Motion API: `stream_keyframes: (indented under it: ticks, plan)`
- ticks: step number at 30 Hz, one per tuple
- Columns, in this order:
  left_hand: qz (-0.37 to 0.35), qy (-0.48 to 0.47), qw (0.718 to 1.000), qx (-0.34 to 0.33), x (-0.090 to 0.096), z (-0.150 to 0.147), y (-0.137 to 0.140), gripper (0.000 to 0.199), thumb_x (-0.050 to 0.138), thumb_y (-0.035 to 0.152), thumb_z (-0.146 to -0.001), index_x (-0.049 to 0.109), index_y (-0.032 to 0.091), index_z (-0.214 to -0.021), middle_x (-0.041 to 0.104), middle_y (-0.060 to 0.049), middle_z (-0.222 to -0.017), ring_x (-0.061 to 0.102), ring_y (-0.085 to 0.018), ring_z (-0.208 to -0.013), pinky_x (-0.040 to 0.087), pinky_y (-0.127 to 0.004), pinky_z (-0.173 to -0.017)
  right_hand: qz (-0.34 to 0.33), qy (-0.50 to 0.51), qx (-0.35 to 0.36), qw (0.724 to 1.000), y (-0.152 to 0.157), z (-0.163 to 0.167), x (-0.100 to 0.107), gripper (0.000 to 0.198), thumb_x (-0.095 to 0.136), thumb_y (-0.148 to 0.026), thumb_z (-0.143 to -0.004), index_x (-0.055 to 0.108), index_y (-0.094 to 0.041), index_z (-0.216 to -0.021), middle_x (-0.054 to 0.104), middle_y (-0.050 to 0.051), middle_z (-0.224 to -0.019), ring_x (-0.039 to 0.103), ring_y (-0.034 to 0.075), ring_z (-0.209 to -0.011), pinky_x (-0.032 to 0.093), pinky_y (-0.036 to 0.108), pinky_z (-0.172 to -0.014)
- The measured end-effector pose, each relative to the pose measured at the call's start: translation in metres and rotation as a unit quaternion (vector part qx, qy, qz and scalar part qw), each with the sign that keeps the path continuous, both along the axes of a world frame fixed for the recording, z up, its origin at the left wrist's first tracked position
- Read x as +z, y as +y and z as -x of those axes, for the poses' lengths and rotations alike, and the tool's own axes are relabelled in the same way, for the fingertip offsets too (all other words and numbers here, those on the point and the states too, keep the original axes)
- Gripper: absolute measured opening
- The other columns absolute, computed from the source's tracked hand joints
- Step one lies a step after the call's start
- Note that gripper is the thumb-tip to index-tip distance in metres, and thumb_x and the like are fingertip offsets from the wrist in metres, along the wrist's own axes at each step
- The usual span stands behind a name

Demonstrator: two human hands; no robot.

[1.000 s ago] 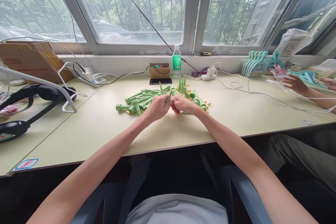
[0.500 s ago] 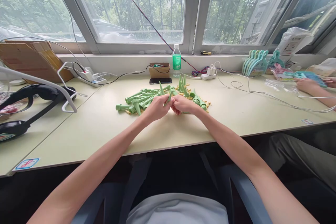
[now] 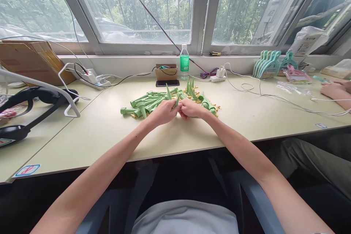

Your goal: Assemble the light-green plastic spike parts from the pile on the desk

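My left hand [image 3: 165, 112] is closed around a green plastic watering spike [image 3: 177, 101], whose pointed tip sticks up past the thumb. Fingertip to fingertip with it, my right hand [image 3: 191, 109] is closed in a pinch. Whatever lies between its fingers is hidden. Around both hands lie several more green spikes with ribbed caps, such as the capped spike [image 3: 142, 108] left of my left hand. A few upright spikes [image 3: 190, 87] stand behind my right hand. Small yellow pieces [image 3: 218, 108] are scattered under and among them.
Behind the pile are a phone [image 3: 167, 83], a small cardboard box [image 3: 166, 72] and a green-labelled bottle [image 3: 184, 60]. Black headphones [image 3: 24, 104] lie at the left. A white cable [image 3: 287, 103] crosses the right side, where a co-worker's hand [image 3: 336, 89] rests near toy-like pastel pieces [image 3: 267, 65].
My hands keep nearly the same pose around the spike. At the far right, the co-worker's hand has drawn back to the right, and the blue item there is now mostly out of sight.
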State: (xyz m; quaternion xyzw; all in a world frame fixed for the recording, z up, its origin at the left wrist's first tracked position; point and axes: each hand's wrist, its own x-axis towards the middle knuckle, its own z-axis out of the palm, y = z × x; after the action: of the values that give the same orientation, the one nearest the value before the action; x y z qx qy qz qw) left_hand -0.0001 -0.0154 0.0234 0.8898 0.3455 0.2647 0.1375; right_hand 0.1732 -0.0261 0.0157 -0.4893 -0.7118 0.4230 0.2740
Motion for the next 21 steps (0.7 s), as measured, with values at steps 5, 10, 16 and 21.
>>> stream_keyframes:
  ticks: [5, 10, 16, 21]
  plan:
    - [-0.009, 0.017, 1.000, 0.004, 0.0016, 0.0005, 0.0003, 0.039, 0.045, 0.044, -0.099, 0.044, 0.023, -0.066, 0.060, -0.002, -0.061, 0.048, -0.016, -0.053, 0.037, -0.031, -0.055, -0.006, -0.004, 0.002, 1.000, 0.0014, -0.0010, -0.0013, 0.024, 0.048, -0.007, -0.081, 0.047, -0.019, -0.060, 0.058, 0.000, -0.050, 0.055, 0.012, -0.044, 0.046, 0.020, -0.042]
    - [-0.005, 0.023, 1.000, 0.004, 0.0032, 0.0006, -0.0008, 0.039, 0.045, 0.043, -0.099, 0.042, 0.023, -0.066, 0.058, -0.002, -0.060, 0.045, -0.016, -0.053, 0.036, -0.031, -0.055, -0.007, -0.010, -0.004, 1.000, -0.0010, -0.0004, 0.0000, 0.024, 0.048, -0.006, -0.081, 0.047, -0.020, -0.061, 0.058, 0.001, -0.052, 0.056, 0.013, -0.046, 0.046, 0.021, -0.042]
    - [-0.003, 0.023, 1.000, -0.005, 0.0049, 0.0008, -0.0025, 0.038, 0.044, 0.043, -0.099, 0.044, 0.023, -0.067, 0.061, -0.002, -0.063, 0.048, -0.016, -0.054, 0.037, -0.031, -0.055, -0.016, -0.015, 0.004, 1.000, -0.0014, -0.0012, 0.0000, 0.025, 0.048, -0.005, -0.081, 0.046, -0.020, -0.060, 0.059, 0.002, -0.051, 0.056, 0.013, -0.047, 0.046, 0.020, -0.042]
    - [-0.003, 0.031, 0.999, 0.006, 0.0044, 0.0007, -0.0023, 0.039, 0.044, 0.043, -0.099, 0.043, 0.023, -0.067, 0.060, -0.002, -0.062, 0.047, -0.016, -0.053, 0.036, -0.031, -0.054, -0.016, -0.021, 0.002, 1.000, -0.0013, -0.0010, 0.0010, 0.025, 0.048, -0.006, -0.081, 0.046, -0.020, -0.060, 0.059, 0.001, -0.051, 0.056, 0.013, -0.047, 0.045, 0.021, -0.043]
